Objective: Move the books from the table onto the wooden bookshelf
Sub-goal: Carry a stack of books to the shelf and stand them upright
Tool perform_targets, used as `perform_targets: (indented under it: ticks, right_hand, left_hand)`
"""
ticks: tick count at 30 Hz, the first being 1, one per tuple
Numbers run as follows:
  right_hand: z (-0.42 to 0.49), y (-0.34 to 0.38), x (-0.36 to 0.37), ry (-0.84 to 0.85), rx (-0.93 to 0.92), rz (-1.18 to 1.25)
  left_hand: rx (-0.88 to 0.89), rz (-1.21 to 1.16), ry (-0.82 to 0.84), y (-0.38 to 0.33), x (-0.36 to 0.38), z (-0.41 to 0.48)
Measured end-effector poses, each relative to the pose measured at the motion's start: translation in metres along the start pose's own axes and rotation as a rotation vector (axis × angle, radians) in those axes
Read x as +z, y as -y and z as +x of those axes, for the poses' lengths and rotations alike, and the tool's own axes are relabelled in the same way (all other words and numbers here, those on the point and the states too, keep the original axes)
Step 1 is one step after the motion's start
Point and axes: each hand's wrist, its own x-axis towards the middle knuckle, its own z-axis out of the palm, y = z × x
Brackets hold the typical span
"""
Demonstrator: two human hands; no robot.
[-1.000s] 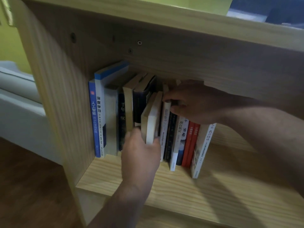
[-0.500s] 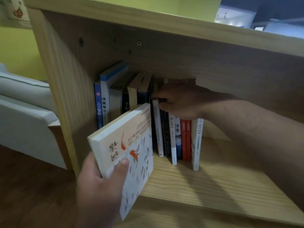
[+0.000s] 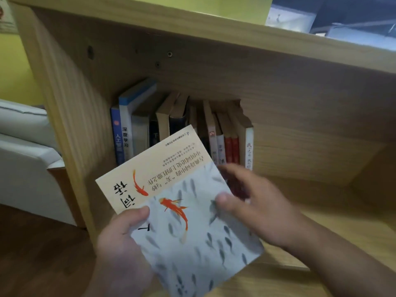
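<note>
The book with the orange fish cover (image 3: 182,213) is up in the air in front of the bookshelf (image 3: 64,108), not on the shelf board (image 3: 334,221). I see its front cover facing me, tilted, with the printed title upside down and its top corner overlapping the row of books (image 3: 184,125) behind it.

My left hand (image 3: 120,251) grips the book at its lower left edge, thumb pressed flat on the cover and the fingers hidden beneath. My right hand (image 3: 259,209) is at the book's right edge, with its thumb lying on the cover. Its fingers (image 3: 233,179) reach out past the edge toward the shelved books and are smeared by motion, so I cannot tell whether this hand has hold of the book or only touches it.

The row stands upright against the left wall of the compartment. A blue spine (image 3: 116,138) is at its left end, two red spines (image 3: 231,150) are near its right end, and a white spine (image 3: 249,148) comes last.

Left of the shelf is a white cushioned seat (image 3: 23,159), with a yellow-green wall (image 3: 12,73) above it and a dark wooden floor (image 3: 34,254) below.
</note>
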Motion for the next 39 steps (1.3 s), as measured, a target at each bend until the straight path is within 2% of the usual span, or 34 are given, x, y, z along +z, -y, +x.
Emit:
perform_targets:
  ticks: [2, 4, 6, 8, 9, 11, 13, 15, 17, 19, 21, 24, 26, 28, 30, 32, 35, 37, 39]
  right_hand:
    - [-0.009, -0.017, -0.006, 0.189, 0.164, 0.237]
    - [-0.015, -0.025, -0.019, 0.165, 0.225, 0.246]
    - [-0.023, -0.027, -0.039, 0.104, 0.180, 0.137]
    - [-0.032, -0.024, -0.062, 0.096, 0.062, -0.234]
    - [-0.036, -0.023, -0.073, 0.099, -0.006, -0.491]
    - [-0.043, -0.024, -0.091, 0.120, -0.099, -0.842]
    - [-0.046, -0.027, -0.100, 0.115, -0.165, -0.984]
    - [-0.046, -0.031, -0.106, 0.123, -0.214, -1.054]
    - [-0.045, -0.036, -0.109, 0.125, -0.240, -1.091]
    - [-0.045, -0.044, -0.112, 0.053, -0.313, -1.155]
    - [-0.044, -0.053, -0.117, -0.075, -0.383, -1.206]
    - [-0.046, -0.066, -0.121, -0.359, -0.357, -1.278]
    - [-0.055, -0.075, -0.114, -0.538, -0.304, -1.174]
    - [-0.067, -0.082, -0.101, -0.738, -0.201, -0.944]
    - [-0.072, -0.084, -0.089, -0.864, 0.066, -0.594]
    - [-0.066, -0.075, -0.076, -0.795, 0.293, -0.205]
    - [-0.041, -0.076, -0.059, -0.544, 0.439, 0.266]
    - [-0.026, -0.080, -0.055, -0.591, 0.510, 0.405]
    - [-0.018, -0.083, -0.054, -0.705, 0.533, 0.346]
  left_hand:
    - [-0.021, -0.008, 0.024, 0.015, 0.013, -0.001]
    - [-0.036, 0.002, 0.036, 0.025, 0.019, 0.001]
    - [-0.064, -0.008, 0.032, 0.029, 0.018, 0.008]
    - [-0.023, 0.070, 0.017, 0.025, 0.016, 0.010]
    - [0.067, 0.221, 0.032, 0.024, 0.015, 0.010]
    - [0.347, 0.785, 0.131, 0.024, 0.024, 0.003]
    - [0.510, 1.330, 0.319, 0.028, 0.043, -0.003]
    - [0.566, 1.680, 0.520, 0.042, 0.064, -0.004]
    - [0.666, 1.905, 0.648, 0.058, 0.083, -0.001]
    - [0.729, 1.969, 0.617, 0.070, 0.093, 0.005]
    - [0.763, 1.921, 0.533, 0.080, 0.095, 0.011]
    - [0.762, 1.820, 0.430, 0.103, 0.087, 0.017]
    - [0.745, 1.678, 0.380, 0.121, 0.080, 0.018]
    - [0.691, 1.531, 0.317, 0.134, 0.076, 0.019]
    - [0.687, 1.460, 0.266, 0.143, 0.073, 0.022]
    - [0.705, 1.417, 0.240, 0.151, 0.072, 0.024]
    - [0.715, 1.391, 0.240, 0.167, 0.073, 0.020]
    - [0.679, 1.369, 0.225, 0.179, 0.074, 0.017]
    - [0.562, 1.347, 0.261, 0.187, 0.076, 0.018]
